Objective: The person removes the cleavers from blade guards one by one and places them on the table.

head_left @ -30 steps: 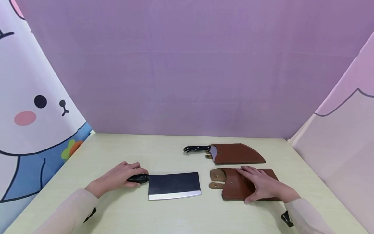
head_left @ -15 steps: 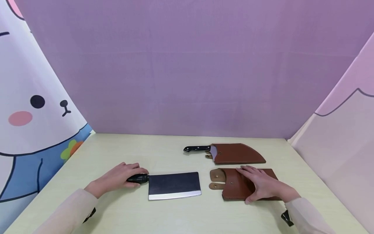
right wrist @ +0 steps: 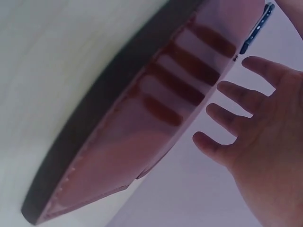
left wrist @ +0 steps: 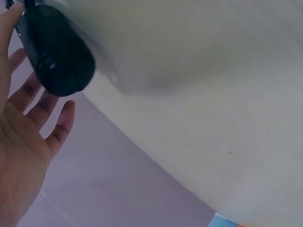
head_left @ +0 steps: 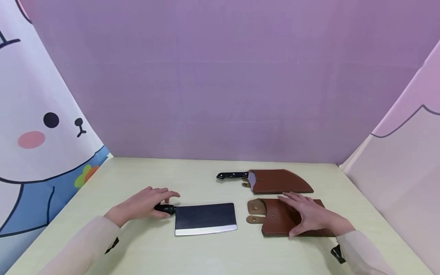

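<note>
A cleaver (head_left: 205, 217) with a dark blade and a bright edge lies flat on the table, its black handle (left wrist: 59, 54) to the left. My left hand (head_left: 146, 204) is at that handle, fingers lifted and spread and the thumb beside it. To the right, a brown leather sheath (head_left: 280, 219) lies with its two strap tabs unfastened and pointing left. Over the sheath is my right hand (head_left: 313, 217); in the right wrist view its fingers (right wrist: 246, 97) are spread and apart from the leather, which shows their dark reflections.
Behind the sheath lies a second knife, its black riveted handle (head_left: 233, 175) sticking out of another brown sheath (head_left: 280, 181). The pale table (head_left: 154, 172) ends at a purple backdrop (head_left: 220, 95), with printed panels at both sides.
My left hand has loosened from the cleaver's handle, its fingers rising and stretching out. The right hand stays nearly where it was, and the cleaver and sheaths lie as before.
</note>
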Demonstrator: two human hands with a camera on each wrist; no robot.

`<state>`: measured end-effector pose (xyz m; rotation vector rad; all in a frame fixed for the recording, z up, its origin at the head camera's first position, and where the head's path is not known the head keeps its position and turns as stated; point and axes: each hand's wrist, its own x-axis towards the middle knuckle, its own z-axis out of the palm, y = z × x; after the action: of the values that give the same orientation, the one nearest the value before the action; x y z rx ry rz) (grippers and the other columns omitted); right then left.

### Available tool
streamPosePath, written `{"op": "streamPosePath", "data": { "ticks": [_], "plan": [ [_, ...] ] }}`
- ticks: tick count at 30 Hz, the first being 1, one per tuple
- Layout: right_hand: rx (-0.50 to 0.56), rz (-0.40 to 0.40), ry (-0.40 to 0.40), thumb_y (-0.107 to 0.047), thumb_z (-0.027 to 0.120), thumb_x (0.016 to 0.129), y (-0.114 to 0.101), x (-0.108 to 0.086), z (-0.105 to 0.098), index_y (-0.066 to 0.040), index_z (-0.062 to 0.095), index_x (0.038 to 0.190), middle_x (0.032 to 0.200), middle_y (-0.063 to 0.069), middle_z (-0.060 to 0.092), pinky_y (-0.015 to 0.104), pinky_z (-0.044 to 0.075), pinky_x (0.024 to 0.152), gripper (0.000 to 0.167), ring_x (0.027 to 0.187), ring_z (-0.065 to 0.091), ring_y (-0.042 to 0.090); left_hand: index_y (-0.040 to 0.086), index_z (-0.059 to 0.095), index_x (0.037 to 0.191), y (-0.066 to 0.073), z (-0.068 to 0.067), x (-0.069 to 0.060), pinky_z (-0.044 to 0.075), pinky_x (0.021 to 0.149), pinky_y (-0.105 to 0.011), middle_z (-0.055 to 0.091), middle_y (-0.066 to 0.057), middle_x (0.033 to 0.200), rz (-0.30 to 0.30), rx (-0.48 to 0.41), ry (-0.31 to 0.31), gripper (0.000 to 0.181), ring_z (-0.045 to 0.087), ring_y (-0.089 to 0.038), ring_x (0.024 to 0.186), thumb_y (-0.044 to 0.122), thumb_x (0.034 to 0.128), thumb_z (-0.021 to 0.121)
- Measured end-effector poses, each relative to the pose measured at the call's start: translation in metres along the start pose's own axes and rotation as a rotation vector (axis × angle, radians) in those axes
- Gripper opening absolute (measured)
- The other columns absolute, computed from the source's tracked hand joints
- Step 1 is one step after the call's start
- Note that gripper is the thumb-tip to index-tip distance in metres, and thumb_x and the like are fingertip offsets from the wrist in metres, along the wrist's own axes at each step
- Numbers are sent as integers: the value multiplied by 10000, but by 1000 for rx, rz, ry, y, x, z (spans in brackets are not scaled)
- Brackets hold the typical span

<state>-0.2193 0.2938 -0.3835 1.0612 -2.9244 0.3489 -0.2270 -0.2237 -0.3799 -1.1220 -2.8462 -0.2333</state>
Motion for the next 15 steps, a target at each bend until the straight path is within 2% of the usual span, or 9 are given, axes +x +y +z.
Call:
{"op": "streamPosePath", "data": {
  "ticks": [8,15],
  "plan": [
    [-14,-16,68,-565,757,606,3,6,-2,-30,439,1329,1340,215,446,670,295,895,954,1216,393,453,249,486,1280,11,2,18,381,771,-373,561,97,946,-3,38,20,523,556,-83,869,444,817,629],
    [-16,17,99,-506,752,654,6,14,-1,-44,450,1325,1326,168,478,645,320,900,869,1207,423,395,256,469,1298,21,10,37,385,761,-348,547,80,944,-22,52,23,520,494,-58,838,446,835,609]
  ]
}}
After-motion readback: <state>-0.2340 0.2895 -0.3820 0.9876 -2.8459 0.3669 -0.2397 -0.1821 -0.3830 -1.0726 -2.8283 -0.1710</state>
